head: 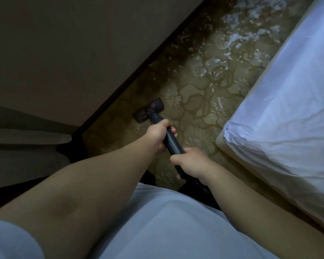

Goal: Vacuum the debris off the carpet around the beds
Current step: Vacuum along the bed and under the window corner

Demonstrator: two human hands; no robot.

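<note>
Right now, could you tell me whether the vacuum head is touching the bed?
Apart. The head view shows a wide strip of patterned carpet between the vacuum head and the bed.

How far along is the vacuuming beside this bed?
Near carpet looks mostly debris-free. In hand: left hand and right hand grip the vacuum wand, its floor head on the carpet by the wall. Left: thick white debris ahead alongside the bed.
</note>
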